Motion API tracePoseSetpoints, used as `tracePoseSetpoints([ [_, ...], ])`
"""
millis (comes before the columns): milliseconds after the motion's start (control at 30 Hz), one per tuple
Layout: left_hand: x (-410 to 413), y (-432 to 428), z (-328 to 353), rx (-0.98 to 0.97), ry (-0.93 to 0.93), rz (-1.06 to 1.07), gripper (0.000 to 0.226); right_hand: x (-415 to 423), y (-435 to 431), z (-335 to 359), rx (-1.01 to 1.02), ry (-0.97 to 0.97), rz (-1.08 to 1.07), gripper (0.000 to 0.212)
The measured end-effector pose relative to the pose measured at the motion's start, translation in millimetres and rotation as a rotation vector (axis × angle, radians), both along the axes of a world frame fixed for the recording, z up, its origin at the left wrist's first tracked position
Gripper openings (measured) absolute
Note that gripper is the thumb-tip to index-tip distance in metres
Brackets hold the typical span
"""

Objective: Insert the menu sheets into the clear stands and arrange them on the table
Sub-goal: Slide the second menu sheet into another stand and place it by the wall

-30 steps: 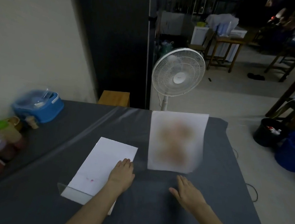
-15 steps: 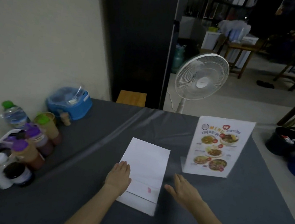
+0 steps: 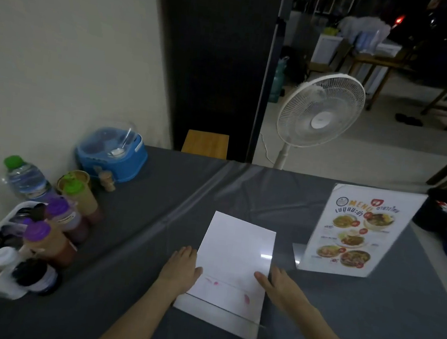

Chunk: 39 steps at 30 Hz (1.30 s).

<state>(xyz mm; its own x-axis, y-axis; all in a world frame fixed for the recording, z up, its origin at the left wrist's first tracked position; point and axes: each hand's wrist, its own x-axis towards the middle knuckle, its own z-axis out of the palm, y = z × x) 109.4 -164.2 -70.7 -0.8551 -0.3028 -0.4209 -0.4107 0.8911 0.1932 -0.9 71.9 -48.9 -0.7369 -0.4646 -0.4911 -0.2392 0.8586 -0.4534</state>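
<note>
A clear stand (image 3: 229, 270) lies flat on the grey table (image 3: 366, 325) in front of me, with a white sheet, blank side up, inside it. My left hand (image 3: 180, 271) rests on its left edge, thumb on the sheet. My right hand (image 3: 278, 285) touches its right edge, fingers spread. Neither hand has lifted it. A second clear stand (image 3: 360, 232) stands upright to the right, showing a colourful menu with food pictures.
Sauce bottles (image 3: 55, 233) in a white caddy, a water bottle (image 3: 25, 178) and a blue lidded container (image 3: 112, 154) line the table's left side by the wall. A white standing fan (image 3: 320, 113) is beyond the far edge, next to a wooden stool (image 3: 205, 143).
My view swung left, so the condiments came into sight. My right hand moved left from the bare table onto the flat stand's right edge. The left hand stayed on its left edge.
</note>
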Motion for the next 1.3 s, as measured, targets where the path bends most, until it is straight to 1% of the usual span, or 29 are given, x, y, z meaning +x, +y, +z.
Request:
tracePoseSetpoints([
  [33,-4,-1,0,0.045,0.012,0.017,0.052,-2,-2,-1,-0.003,-0.011,-0.025,0.077],
  [67,-8,-3,0,0.096,0.025,0.039,0.048,-4,-4,-3,-0.013,-0.021,-0.052,0.077],
  [167,-20,-6,-2,0.227,0.038,0.127,0.044,-12,-5,-18,-0.059,-0.075,-0.115,0.084],
  [267,-29,-6,-4,0.297,0.057,0.200,0.044,-22,-3,-45,-0.105,-0.095,-0.181,0.100],
  [300,-32,-5,-6,0.314,0.068,0.225,0.044,-25,-2,-53,-0.115,-0.100,-0.200,0.101],
  [333,-34,-4,-8,0.320,0.077,0.253,0.044,-27,-2,-58,-0.118,-0.105,-0.216,0.098],
  [367,-36,-2,-10,0.311,0.086,0.283,0.042,-26,-4,-56,-0.106,-0.097,-0.230,0.088],
  [433,-40,2,-13,0.273,0.100,0.361,0.036,-25,-8,-46,-0.112,-0.069,-0.269,0.054],
  [467,-42,4,-13,0.263,0.102,0.401,0.034,-25,-9,-44,-0.130,-0.058,-0.281,0.042],
  [533,-47,8,-15,0.262,0.102,0.462,0.033,-24,-12,-37,-0.183,-0.026,-0.317,0.033],
  [667,-53,10,-20,0.291,0.094,0.585,0.037,-20,-15,-24,-0.281,-0.079,-0.433,0.036],
  [800,-56,10,-23,0.332,0.091,0.686,0.042,-30,-15,-35,-0.387,-0.199,-0.656,0.053],
  [900,-58,15,-20,0.312,0.062,0.697,0.050,-39,-16,-51,-0.446,-0.302,-0.773,0.051],
  [1000,-59,18,-15,0.279,0.015,0.674,0.056,-38,-18,-65,-0.472,-0.317,-0.879,0.047],
  [1067,-59,18,-12,0.268,-0.020,0.658,0.060,-36,-19,-65,-0.485,-0.312,-0.925,0.042],
  [1133,-58,18,-8,0.267,-0.047,0.645,0.063,-36,-24,-58,-0.545,-0.358,-0.962,0.035],
  [1200,-56,18,-3,0.260,-0.077,0.614,0.063,-38,-30,-48,-0.629,-0.408,-0.957,0.026],
  [1300,-58,25,8,0.287,-0.101,0.549,0.059,-37,-40,-27,-0.804,-0.399,-0.906,0.027],
])
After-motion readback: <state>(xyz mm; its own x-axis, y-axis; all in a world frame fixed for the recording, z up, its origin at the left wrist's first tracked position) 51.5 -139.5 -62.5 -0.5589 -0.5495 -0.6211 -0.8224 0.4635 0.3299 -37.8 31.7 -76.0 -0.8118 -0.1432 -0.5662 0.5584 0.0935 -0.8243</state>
